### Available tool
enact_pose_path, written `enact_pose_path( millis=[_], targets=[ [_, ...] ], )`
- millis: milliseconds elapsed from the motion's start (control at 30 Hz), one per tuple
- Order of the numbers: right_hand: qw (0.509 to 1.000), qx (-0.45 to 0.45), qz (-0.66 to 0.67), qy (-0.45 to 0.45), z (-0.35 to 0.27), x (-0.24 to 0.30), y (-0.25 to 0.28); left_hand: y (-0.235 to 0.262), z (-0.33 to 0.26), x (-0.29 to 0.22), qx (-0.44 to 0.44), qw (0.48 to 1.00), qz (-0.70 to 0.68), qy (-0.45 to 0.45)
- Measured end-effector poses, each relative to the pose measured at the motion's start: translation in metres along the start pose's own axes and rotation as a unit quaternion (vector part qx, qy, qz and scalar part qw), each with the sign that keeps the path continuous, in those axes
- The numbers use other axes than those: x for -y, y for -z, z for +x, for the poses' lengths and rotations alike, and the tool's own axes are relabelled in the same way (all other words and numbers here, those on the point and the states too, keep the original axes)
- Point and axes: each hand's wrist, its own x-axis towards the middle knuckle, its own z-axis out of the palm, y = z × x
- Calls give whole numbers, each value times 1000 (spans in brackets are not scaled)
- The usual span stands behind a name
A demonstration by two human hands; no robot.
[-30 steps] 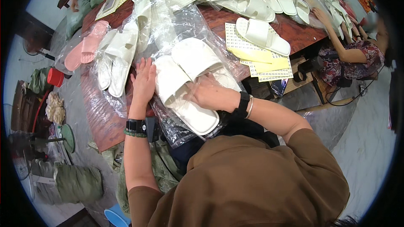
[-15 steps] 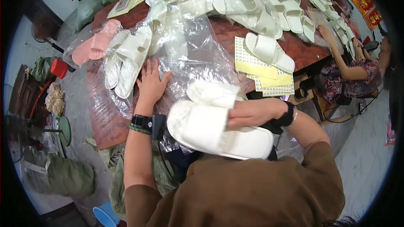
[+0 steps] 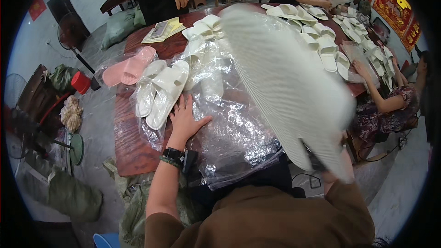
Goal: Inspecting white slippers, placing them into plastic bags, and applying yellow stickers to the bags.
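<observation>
My left hand (image 3: 186, 121) lies flat with fingers spread on a clear plastic bag (image 3: 239, 133) at the table's near edge. Beside its fingertips sits a bagged pair of white slippers (image 3: 167, 92). A pair of white slippers (image 3: 289, 78), blurred by motion, is held up close to view with the ribbed soles showing. My right hand is holding this raised pair; its fingers are hidden behind the soles, and only part of my right forearm (image 3: 343, 167) shows below them.
A bagged pink slipper pair (image 3: 131, 69) and yellow sticker sheets (image 3: 161, 31) lie on the red-brown table (image 3: 131, 151). Several white slippers (image 3: 324, 46) cover its far right. A co-worker in a patterned top (image 3: 379, 115) sits at right; other people stand or sit beyond the table.
My right hand has lifted the white slippers up and right, turning their soles into view. My left hand stays flat on the bag. The view has tilted up, showing more people.
</observation>
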Motion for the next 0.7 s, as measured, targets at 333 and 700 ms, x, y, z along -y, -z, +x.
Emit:
enact_pose_path(
  millis=[333,700],
  targets=[
    [908,130,-282,-283,84,-135,-164,5,-34,58,-152,803,-576,24],
    [905,80,-408,-86,41,-122,-162,29,-29,-32,-95,966,-89,-222]
  ],
)
